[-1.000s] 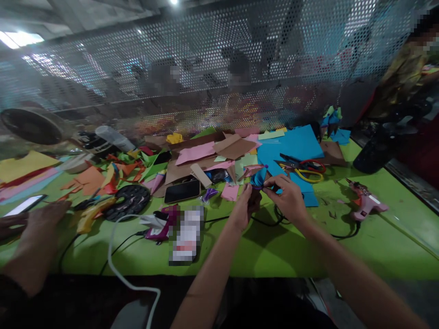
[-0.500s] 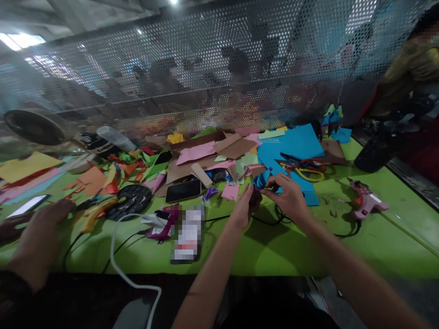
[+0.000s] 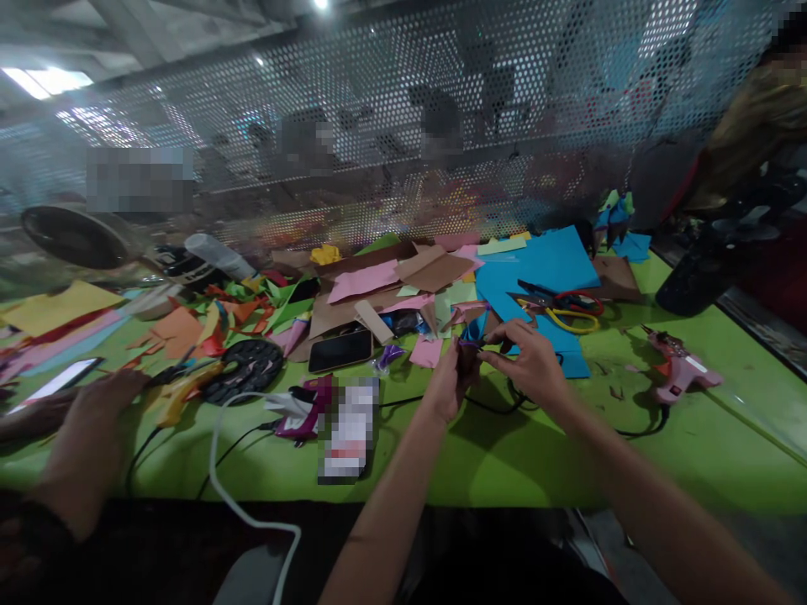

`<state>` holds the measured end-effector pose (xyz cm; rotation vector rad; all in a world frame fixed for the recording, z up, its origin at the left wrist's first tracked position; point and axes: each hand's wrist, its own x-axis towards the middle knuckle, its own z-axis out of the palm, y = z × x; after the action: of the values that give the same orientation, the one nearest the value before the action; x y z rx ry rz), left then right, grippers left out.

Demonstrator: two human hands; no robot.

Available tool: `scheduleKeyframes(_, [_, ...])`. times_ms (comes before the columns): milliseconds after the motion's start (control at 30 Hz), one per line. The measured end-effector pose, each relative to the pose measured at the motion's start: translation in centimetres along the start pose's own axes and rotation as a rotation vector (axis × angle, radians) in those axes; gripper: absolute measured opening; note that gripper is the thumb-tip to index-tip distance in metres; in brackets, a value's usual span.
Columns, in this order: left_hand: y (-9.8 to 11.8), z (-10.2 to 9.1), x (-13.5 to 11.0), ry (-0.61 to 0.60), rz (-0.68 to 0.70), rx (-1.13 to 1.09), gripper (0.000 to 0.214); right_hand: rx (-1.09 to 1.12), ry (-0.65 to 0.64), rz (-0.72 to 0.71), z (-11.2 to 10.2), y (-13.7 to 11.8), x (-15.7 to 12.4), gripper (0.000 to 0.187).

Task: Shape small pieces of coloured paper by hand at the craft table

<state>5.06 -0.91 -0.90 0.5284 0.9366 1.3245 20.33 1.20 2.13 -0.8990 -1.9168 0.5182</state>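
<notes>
Both my hands meet above the green table on a small paper craft piece, blue on top with a dark lower part. My left hand is closed around its lower part. My right hand pinches its upper edge with thumb and fingers. A black cord runs under my hands.
Blue sheets, scissors, brown and pink paper and a phone lie behind. A pink glue gun rests at right. Another person's hand lies at left near a phone. A perforated metal screen closes the back.
My hands stay on the paper piece and have turned it slightly; less blue shows above my fingers. The view has shifted a little.
</notes>
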Motion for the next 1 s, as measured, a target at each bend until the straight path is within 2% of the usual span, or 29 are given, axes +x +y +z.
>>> scheduleKeyframes(200, [-0.3, -0.07, 0.04, -0.002, -0.02, 0.063, 0.059, -0.056, 0.021, -0.008, 0.17, -0.01, -0.14, 0.008])
scheduleKeyframes(667, [-0.11, 0.05, -0.12, -0.172, -0.029, 0.053, 0.063, 0.028, -0.01, 0.019, -0.24, 0.11, 0.15, 0.013])
scheduleKeyframes(867, [-0.27, -0.04, -0.07, -0.186, -0.044, 0.037, 0.062, 0.04, -0.002, 0.033, -0.25, 0.11, 0.19, 0.018])
scheduleKeyframes(1000, [-0.32, 0.03, 0.0, -0.146, -0.023, 0.027, 0.063, 0.013, 0.005, 0.036, -0.12, 0.04, 0.13, 0.02])
